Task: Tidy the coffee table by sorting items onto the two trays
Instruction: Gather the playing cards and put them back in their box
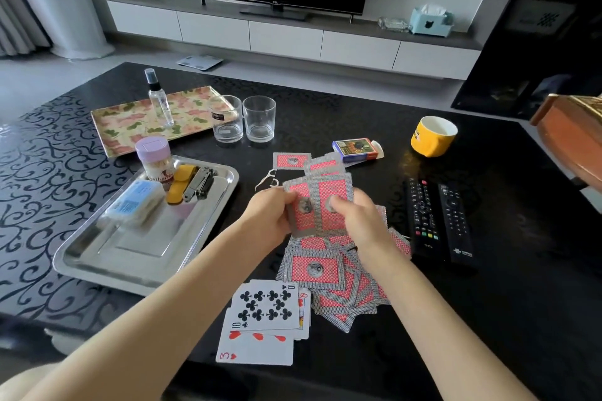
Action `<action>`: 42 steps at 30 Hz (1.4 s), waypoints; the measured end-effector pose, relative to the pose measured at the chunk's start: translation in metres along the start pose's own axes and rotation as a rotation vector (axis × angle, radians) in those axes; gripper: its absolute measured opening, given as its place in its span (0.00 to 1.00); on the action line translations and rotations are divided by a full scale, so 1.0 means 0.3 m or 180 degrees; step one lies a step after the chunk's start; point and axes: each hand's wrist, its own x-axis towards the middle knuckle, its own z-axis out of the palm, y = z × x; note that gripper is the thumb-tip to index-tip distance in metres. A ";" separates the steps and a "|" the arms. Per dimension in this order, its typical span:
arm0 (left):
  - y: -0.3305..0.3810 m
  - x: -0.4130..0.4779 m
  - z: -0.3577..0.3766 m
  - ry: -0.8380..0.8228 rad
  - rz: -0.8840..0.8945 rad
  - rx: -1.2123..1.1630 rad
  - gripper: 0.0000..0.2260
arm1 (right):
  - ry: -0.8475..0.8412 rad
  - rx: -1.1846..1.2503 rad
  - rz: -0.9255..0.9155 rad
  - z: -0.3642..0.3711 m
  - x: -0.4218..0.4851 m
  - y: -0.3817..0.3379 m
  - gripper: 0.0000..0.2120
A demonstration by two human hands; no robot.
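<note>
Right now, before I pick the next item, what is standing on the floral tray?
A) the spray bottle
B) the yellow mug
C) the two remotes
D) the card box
A: the spray bottle stands upright on the floral tray, while the yellow mug, the card box and the remotes are all on the dark table, off both trays.

both hands [270,215] gripping cards [321,205], trays [224,179] left
</note>
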 end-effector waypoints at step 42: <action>0.016 -0.071 -0.190 -0.0326 0.1125 0.0500 0.07 | -0.0953 -0.3133 0.0023 -0.074 -0.020 0.059 0.39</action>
